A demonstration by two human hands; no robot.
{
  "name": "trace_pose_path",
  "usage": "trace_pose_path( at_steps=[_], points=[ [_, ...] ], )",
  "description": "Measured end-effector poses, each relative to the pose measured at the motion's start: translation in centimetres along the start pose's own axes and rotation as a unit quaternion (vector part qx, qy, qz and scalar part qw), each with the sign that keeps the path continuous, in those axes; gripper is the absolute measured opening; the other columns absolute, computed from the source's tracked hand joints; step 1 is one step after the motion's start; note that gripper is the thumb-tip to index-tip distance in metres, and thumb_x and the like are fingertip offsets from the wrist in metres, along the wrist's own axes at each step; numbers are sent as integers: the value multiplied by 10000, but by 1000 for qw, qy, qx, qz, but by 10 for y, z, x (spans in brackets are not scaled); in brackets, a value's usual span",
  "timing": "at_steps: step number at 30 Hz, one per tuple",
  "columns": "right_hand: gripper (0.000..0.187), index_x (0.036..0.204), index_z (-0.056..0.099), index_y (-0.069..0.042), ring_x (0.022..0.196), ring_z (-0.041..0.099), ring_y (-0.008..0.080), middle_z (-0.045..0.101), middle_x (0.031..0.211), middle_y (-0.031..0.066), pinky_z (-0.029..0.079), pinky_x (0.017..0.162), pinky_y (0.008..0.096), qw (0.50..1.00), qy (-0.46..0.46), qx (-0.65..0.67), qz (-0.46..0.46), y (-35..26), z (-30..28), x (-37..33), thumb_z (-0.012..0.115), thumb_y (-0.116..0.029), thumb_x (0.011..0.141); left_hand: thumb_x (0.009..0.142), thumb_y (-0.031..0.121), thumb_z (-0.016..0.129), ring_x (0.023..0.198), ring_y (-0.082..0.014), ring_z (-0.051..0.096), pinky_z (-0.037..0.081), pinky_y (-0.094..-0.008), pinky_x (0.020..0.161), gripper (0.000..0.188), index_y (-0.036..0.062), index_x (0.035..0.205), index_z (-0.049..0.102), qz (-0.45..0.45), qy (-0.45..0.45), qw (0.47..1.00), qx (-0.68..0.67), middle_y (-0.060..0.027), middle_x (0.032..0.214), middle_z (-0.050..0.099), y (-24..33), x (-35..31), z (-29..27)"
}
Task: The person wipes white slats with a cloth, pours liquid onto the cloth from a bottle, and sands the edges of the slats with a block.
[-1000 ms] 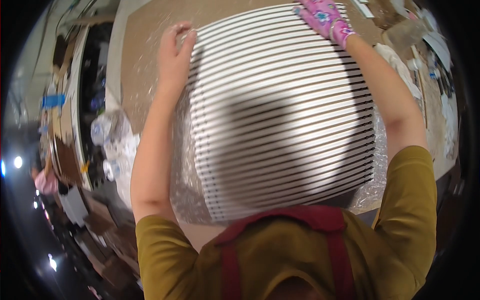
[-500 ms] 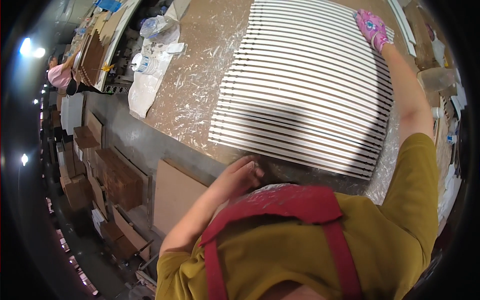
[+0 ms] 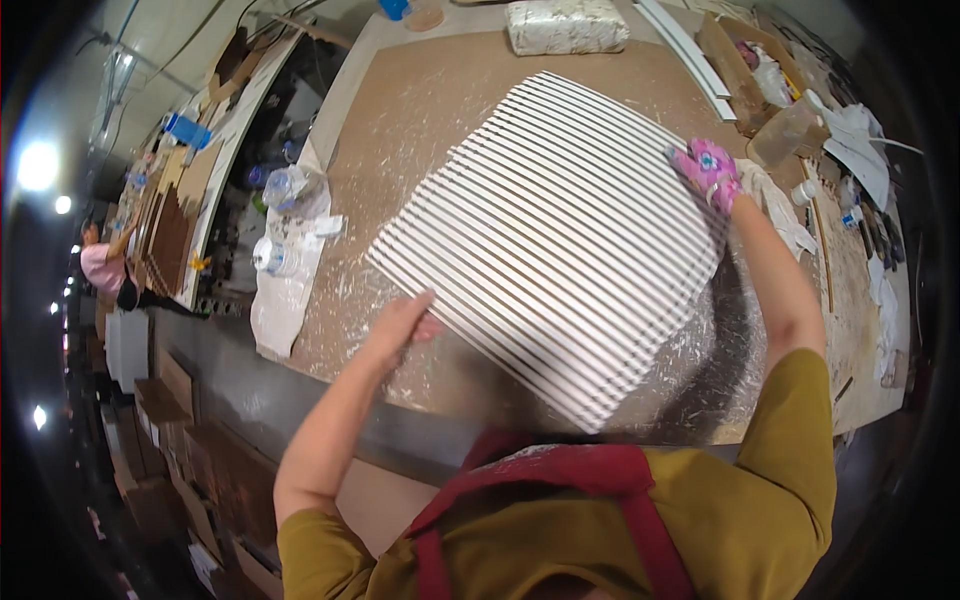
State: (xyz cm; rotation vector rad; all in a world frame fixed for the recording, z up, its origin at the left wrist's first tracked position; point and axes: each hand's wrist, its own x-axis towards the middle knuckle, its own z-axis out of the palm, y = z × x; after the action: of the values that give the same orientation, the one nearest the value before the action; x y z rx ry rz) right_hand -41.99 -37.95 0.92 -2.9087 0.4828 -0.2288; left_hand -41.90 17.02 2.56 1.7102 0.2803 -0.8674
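Observation:
A white slatted panel (image 3: pixel 550 240), its many narrow strips separated by dark gaps, lies turned at an angle over the brown work table. My bare left hand (image 3: pixel 405 322) grips its near left edge, the thumb lying along the rim and the other fingers curled at the edge. At the right edge is my right hand (image 3: pixel 708 177), in a pink glove with a flower pattern; its fingers close on the rim, and their undersides are hidden. The near corner of the panel points toward my red apron (image 3: pixel 540 480).
A pale wrapped block (image 3: pixel 567 27) lies at the far side of the paint-flecked table (image 3: pixel 400 120). White strips (image 3: pixel 685 55) and a tool-strewn surface (image 3: pixel 850 270) are at right. A white cloth (image 3: pixel 290 310) with a tub (image 3: pixel 272 255) is at left. Another person (image 3: pixel 105 265) stands far left.
The panel has turned, its near corner now toward my body. My left hand has come up from beside the apron onto the panel's edge; my right hand has stayed on the right edge.

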Motion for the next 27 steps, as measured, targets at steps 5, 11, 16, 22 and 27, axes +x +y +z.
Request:
trace_pose_path(
  at_steps=[5, 11, 16, 22, 27],
  points=[
    [523, 854, 569, -64, 668, 579, 201, 584, 747, 77, 491, 609, 351, 936, -125, 254, 208, -51, -44, -112, 640, -580, 817, 893, 371, 613, 482, -99, 538, 401, -236, 449, 412, -29, 801, 657, 111, 14, 982, 150, -50, 632, 617, 67, 112, -60],
    [651, 1163, 579, -3, 1027, 616, 328, 638, 1109, 197, 480, 932, 397, 892, -193, 328, 243, -93, -40, -242, 635, -551, 817, 826, 523, 589, 818, -333, 674, 506, -416, 762, 609, -65, 953, 684, 254, 84, 858, 439, -229, 875, 687, 183, 215, -17],
    [509, 1134, 574, 17, 862, 617, 213, 640, 908, 125, 510, 799, 355, 796, -151, 530, 251, -177, -15, -292, 643, -405, 859, 827, 554, 553, 1022, -381, 632, 471, -447, 906, 642, -21, 1091, 661, 299, 77, 794, 524, -256, 1049, 663, 244, 288, 69],
    [659, 1165, 482, 41, 682, 589, 120, 606, 759, 47, 494, 560, 227, 690, -183, 598, 365, -273, 11, -259, 782, -395, 773, 818, 591, 566, 1156, -331, 567, 412, -474, 987, 684, 51, 1237, 583, 376, 91, 771, 506, -212, 1224, 605, 274, 336, 143],
    [458, 1227, 419, 58, 1057, 600, 210, 579, 1116, 150, 514, 904, 315, 598, -154, 714, 330, -321, 20, -251, 658, -161, 903, 800, 612, 591, 1170, -327, 546, 400, -474, 995, 736, 58, 1282, 537, 418, 67, 743, 518, -184, 1258, 575, 287, 345, 131]
  ],
)
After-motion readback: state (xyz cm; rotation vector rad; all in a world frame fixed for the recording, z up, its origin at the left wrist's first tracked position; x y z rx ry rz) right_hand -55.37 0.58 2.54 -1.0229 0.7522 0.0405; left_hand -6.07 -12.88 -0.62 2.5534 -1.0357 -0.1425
